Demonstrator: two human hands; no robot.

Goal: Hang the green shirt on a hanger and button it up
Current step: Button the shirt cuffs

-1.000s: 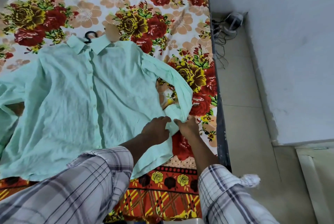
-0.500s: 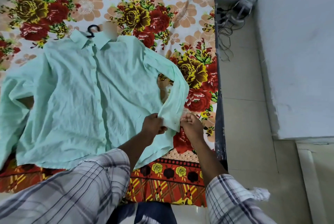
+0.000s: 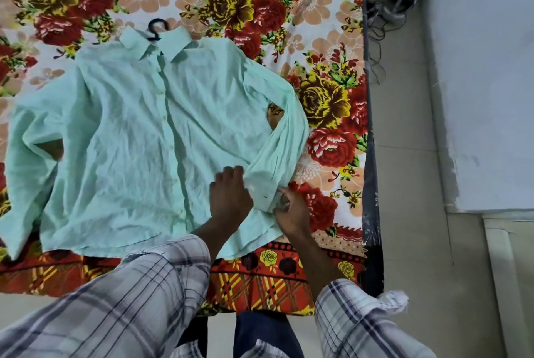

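Observation:
The pale green shirt lies face up and spread flat on the flowered bed, its front placket closed down the middle. A black hanger hook pokes out above the collar. The shirt's right-side sleeve is folded down across the body, its cuff near the lower hem. My left hand rests on the shirt with fingers on the left edge of that cuff. My right hand pinches the cuff's right edge at the bottom corner.
The bedsheet has red and yellow flowers and ends at a dark bed edge on the right. Beyond it is tiled floor, a tangle of cables with a charger at the top, and a pale wall.
The view shifted so the shirt sits more to the right and lower. Both hands carried the cuff down onto the shirt's lower front, and the sleeve now lies flatter.

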